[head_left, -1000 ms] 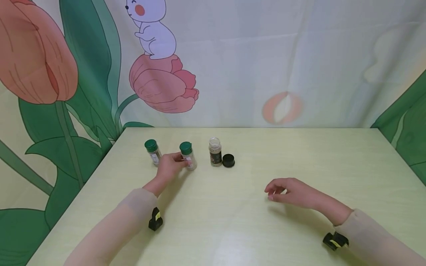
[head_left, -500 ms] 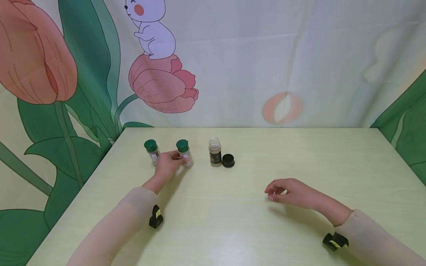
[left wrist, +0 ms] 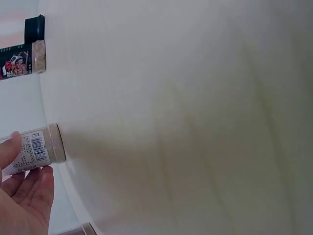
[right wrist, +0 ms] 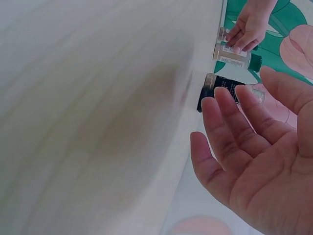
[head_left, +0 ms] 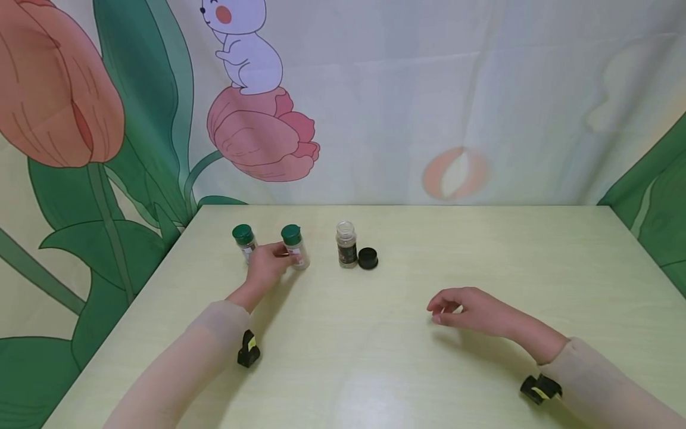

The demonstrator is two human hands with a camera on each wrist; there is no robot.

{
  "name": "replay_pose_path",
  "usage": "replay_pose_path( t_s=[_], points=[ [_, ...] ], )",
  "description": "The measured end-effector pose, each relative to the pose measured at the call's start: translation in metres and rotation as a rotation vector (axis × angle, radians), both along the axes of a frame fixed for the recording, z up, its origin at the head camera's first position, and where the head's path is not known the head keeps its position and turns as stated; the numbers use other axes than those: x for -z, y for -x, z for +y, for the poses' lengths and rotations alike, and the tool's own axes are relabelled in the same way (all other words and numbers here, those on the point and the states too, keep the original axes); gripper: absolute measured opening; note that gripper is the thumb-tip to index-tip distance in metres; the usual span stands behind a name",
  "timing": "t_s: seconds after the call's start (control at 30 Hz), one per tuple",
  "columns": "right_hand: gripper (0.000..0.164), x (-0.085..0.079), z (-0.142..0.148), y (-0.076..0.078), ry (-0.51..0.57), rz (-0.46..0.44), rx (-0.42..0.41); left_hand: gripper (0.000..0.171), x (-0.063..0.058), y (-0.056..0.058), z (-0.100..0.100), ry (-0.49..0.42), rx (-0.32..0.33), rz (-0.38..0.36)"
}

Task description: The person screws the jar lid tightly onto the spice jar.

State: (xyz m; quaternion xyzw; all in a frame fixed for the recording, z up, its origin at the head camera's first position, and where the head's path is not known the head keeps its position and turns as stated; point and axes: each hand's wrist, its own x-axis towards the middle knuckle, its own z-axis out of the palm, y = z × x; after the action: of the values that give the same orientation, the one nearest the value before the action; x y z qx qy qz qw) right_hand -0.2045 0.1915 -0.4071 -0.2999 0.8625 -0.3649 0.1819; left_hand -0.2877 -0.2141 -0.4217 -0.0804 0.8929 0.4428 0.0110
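Observation:
My left hand (head_left: 266,266) holds a green-capped spice jar (head_left: 298,255) between thumb and fingers, near the back of the table. In the left wrist view this spice jar (left wrist: 36,148) shows a white barcode label and a pale filling. A second green-capped spice jar (head_left: 245,237) stands just left of it, partly hidden by the hand. To the right is an uncapped clear jar with a dark label (head_left: 346,245), its black cap (head_left: 368,258) lying beside it. My right hand (head_left: 471,310) hovers over the table with relaxed, slightly bent fingers and nothing in them, as the right wrist view also shows.
The pale wooden table (head_left: 386,357) ends at a straight back edge. Behind it hangs a cloth (head_left: 386,107) printed with tulips and a white animal. A small black wrist camera (head_left: 249,349) sits on the left sleeve, another camera (head_left: 540,389) on the right.
My left hand has moved the held spice jar a little left and back, closer to the other green-capped jar. The right hand has stayed in place.

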Motion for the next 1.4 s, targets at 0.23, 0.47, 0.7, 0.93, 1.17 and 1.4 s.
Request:
replay_pose_path(
  t_s=[0.23, 0.47, 0.7, 0.93, 1.17, 1.4],
  points=[
    [0.028, 0.001, -0.001, 0.000, 0.001, 0.003, -0.002, 0.048, 0.000, -0.001, -0.004, 0.004, -0.008, 0.001],
    [0.029, 0.000, -0.001, 0.000, -0.008, 0.003, -0.003, 0.050, 0.000, -0.002, -0.004, -0.006, -0.010, 0.001],
    [0.028, 0.001, -0.001, 0.001, -0.007, 0.005, -0.006, 0.051, 0.000, -0.003, -0.002, -0.003, -0.008, 0.005],
    [0.028, 0.001, -0.001, 0.001, -0.012, 0.013, -0.006, 0.055, -0.003, -0.008, -0.004, 0.018, 0.015, 0.002],
    [0.029, 0.001, 0.001, 0.001, -0.007, 0.007, -0.009, 0.052, -0.007, -0.033, -0.011, 0.080, -0.016, -0.028],
    [0.028, -0.003, -0.001, 0.000, 0.004, 0.012, -0.009, 0.034, -0.010, -0.061, 0.006, 0.083, 0.064, 0.005]
  ],
)
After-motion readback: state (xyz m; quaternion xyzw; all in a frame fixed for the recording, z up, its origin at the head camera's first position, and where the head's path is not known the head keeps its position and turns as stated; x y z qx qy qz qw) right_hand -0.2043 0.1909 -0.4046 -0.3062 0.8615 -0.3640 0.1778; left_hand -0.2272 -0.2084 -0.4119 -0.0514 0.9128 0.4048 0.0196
